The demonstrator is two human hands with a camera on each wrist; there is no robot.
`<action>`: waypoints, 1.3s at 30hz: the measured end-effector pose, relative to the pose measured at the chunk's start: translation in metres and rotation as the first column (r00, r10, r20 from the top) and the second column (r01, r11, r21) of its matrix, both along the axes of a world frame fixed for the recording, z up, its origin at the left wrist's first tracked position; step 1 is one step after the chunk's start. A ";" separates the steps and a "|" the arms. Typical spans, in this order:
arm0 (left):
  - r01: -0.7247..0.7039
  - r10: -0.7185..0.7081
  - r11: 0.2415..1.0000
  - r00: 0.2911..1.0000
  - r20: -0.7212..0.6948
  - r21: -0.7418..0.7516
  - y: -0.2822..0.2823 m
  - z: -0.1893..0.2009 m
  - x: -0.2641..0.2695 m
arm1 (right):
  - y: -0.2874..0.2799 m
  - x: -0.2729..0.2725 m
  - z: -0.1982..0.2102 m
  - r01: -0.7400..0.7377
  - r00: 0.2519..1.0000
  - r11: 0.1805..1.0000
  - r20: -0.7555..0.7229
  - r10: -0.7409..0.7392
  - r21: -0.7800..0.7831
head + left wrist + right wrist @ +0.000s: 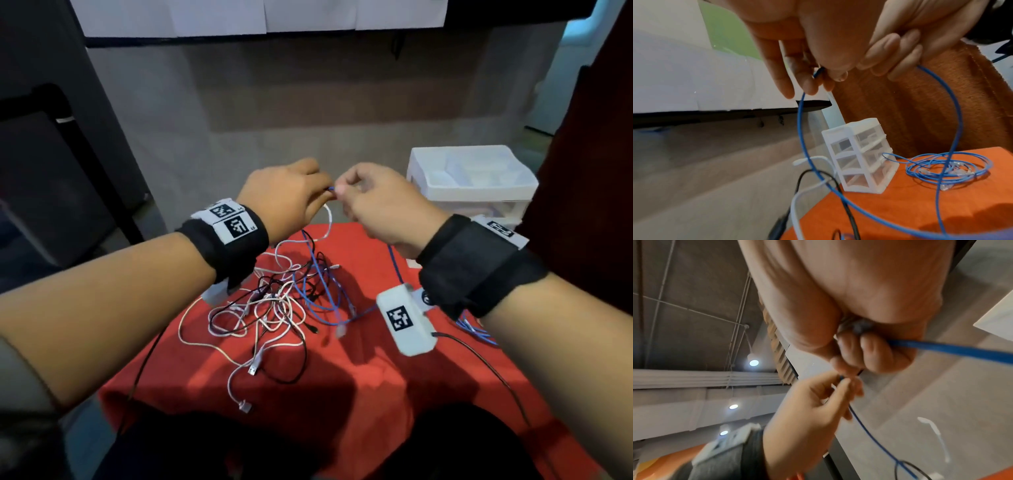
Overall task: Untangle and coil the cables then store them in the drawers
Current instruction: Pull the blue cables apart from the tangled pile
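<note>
Both hands are raised above a red-clothed table (376, 377). My left hand (325, 190) and right hand (340, 188) meet and pinch a thin blue cable (395, 265) between their fingertips. In the left wrist view the left fingers (807, 81) pinch the blue cable (800, 129), which loops down and back up to the right hand's curled fingers (890, 53). In the right wrist view the right fingers (875, 353) curl round the blue cable (951, 350). A tangle of white, black and blue cables (274, 305) lies below on the cloth.
A white drawer unit (472, 181) with clear drawers stands at the table's far right corner, also in the left wrist view (859, 154). A blue cable coil (947, 167) lies beside it. A dark chair (51, 171) stands at the left.
</note>
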State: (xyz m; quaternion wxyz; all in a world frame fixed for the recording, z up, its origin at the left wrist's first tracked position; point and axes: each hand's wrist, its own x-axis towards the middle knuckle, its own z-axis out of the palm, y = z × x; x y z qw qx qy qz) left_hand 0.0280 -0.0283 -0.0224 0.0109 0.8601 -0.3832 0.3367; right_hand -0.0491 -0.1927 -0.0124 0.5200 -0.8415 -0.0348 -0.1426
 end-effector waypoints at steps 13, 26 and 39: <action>-0.466 0.320 0.883 0.691 -0.648 -0.061 0.066 -0.081 0.046 | -0.075 -0.026 0.054 0.128 0.932 0.975 0.313 -0.180 0.182; -0.531 0.304 0.845 0.573 -0.761 -0.062 0.074 -0.094 0.048 | -0.107 -0.016 -0.038 0.237 0.969 0.971 -0.078 -0.235 0.013; -0.678 -0.079 0.659 0.368 -0.927 -0.325 0.065 -0.103 0.054 | -0.107 -0.024 -0.052 0.219 0.976 0.975 -0.008 -0.219 0.032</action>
